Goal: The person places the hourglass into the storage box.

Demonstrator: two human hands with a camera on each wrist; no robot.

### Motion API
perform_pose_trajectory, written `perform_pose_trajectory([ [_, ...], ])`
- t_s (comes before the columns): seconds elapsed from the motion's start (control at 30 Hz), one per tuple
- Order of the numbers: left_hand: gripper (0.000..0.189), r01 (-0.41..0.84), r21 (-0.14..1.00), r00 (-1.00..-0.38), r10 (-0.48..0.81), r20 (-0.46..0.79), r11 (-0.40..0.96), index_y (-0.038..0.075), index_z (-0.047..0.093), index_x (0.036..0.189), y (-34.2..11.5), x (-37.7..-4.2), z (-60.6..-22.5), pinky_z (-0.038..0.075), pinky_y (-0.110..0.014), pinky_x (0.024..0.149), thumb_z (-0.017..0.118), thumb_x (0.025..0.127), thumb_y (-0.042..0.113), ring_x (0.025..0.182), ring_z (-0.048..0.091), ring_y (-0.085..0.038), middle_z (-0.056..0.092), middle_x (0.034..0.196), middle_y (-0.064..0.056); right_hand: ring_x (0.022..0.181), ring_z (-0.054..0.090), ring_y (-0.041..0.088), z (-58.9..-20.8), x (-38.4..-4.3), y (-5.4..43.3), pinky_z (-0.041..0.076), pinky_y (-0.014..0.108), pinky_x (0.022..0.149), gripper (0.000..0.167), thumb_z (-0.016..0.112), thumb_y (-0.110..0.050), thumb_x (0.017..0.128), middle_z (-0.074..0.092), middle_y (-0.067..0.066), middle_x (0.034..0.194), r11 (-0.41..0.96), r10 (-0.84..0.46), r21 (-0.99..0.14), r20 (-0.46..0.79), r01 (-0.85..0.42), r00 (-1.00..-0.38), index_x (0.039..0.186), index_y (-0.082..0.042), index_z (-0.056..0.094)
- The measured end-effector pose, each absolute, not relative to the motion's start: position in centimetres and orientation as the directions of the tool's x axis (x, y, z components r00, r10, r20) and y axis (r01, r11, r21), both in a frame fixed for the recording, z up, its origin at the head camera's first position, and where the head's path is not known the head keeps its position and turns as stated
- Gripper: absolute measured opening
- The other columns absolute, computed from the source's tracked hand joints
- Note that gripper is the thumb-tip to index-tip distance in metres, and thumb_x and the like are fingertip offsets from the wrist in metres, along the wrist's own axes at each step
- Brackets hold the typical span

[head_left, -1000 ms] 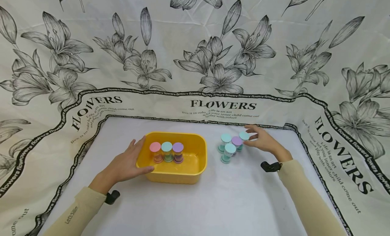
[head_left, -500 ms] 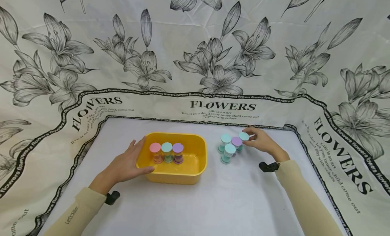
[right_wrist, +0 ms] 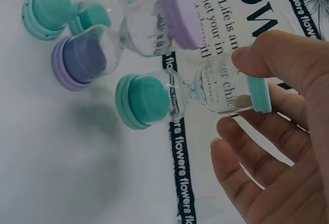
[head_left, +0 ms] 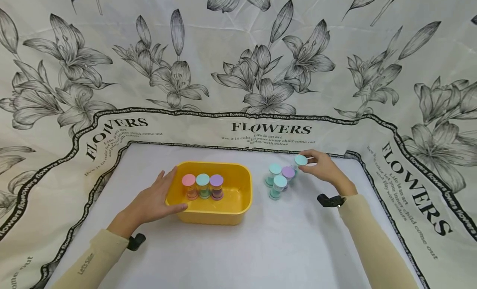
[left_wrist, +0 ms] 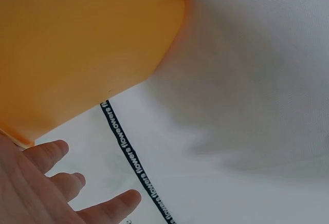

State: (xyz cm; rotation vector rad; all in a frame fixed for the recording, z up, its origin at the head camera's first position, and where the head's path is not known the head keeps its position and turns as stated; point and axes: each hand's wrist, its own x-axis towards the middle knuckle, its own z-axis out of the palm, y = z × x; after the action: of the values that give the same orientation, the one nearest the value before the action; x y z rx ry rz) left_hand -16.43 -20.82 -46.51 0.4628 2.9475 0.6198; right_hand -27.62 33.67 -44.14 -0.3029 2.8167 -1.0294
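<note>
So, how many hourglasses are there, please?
7: pink one, teal one, purple one in the tub; near teal one, far teal one, another purple one on the table; last teal one in the right hand.

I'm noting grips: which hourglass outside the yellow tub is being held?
The rightmost turquoise hourglass, pinched by the right hand; the other two turquoise ones and the purple one stand unheld.

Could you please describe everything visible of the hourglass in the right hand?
The hourglass has two clear, glass-like bulbs joined at a narrow neck, between turquoise, plastic-looking caps. Teal filling sits in the lower bulb; the upper looks empty. The right hand pinches its upper end, holding it roughly upright, right of the yellow tub.
</note>
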Motion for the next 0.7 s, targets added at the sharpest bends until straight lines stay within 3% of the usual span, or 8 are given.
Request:
perform_pose_trajectory([
  [0.4, 0.117, 0.283, 0.411, -0.947, 0.321, -0.026, 0.867, 0.015, 0.008, 0.167, -20.7, -16.5, -46.1, 0.047, -0.073, 0.099, 0.058, 0.084, 0.079, 0.155, 0.017, -0.051, 0.016, 0.173, -0.01, 0.137, 0.051, 0.043, -38.7, -27.6, 31.6, 0.052, 0.057, 0.102, 0.063, 0.071, -0.027, 0.097, 0.051, 0.023, 0.146, 0.661, -0.201, -0.734, 0.027, -0.156, -0.979, 0.149, 0.0, 0.045],
  [0.6, 0.115, 0.288, 0.418, -0.945, 0.327, -0.023, 0.862, 0.016, 0.009, 0.167, -20.7, -16.5, -46.2, 0.047, -0.073, 0.1, 0.059, 0.084, 0.078, 0.156, 0.016, -0.05, 0.015, 0.174, -0.009, 0.133, 0.055, 0.038, -36.6, -27.6, 29.0, 0.055, 0.051, 0.098, 0.059, 0.072, -0.022, 0.096, 0.055, 0.019, 0.144, 0.61, -0.241, -0.759, 0.097, -0.229, -0.966, 0.147, -0.002, 0.049],
  [0.7, 0.115, 0.288, 0.416, -0.945, 0.326, -0.023, 0.863, 0.017, 0.008, 0.168, -20.7, -16.4, -46.3, 0.047, -0.072, 0.101, 0.058, 0.084, 0.079, 0.156, 0.016, -0.05, 0.014, 0.174, -0.008, 0.13, 0.057, 0.037, -35.6, -27.7, 27.2, 0.053, 0.052, 0.102, 0.055, 0.072, -0.018, 0.095, 0.057, 0.019, 0.141, 0.581, -0.29, -0.762, 0.133, -0.285, -0.948, 0.144, -0.002, 0.052],
])
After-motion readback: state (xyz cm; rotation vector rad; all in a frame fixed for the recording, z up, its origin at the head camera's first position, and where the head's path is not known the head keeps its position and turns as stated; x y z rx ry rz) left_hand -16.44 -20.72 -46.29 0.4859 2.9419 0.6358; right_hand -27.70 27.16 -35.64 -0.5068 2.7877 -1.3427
